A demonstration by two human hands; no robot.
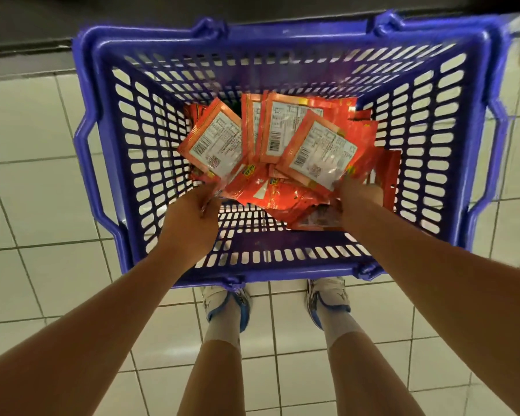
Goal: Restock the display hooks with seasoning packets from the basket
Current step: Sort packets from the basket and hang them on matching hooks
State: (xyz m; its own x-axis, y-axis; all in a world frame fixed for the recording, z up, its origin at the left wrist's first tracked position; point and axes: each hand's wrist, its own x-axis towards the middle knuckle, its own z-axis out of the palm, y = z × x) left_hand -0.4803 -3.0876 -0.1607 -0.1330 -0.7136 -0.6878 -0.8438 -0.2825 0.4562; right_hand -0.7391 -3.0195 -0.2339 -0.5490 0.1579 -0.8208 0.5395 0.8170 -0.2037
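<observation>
A blue slotted plastic basket (282, 267) stands on the tiled floor right in front of my feet. Several orange-red seasoning packets (276, 187) lie heaped in its bottom, some showing white label backs with barcodes. My left hand (189, 217) is down inside the basket and pinches the lower edge of the left packet (216, 142). My right hand (357, 202) grips the lower edge of the right packet (321, 151), with more packets under its fingers. The fingertips of both hands are partly hidden by foil. No display hooks are in view.
White floor tiles (42, 205) surround the basket. A dark base or plinth (27, 34) runs along the top edge behind it. My two shoes (225, 301) stand just behind the near rim. The basket's handles (86, 163) lie folded down at the sides.
</observation>
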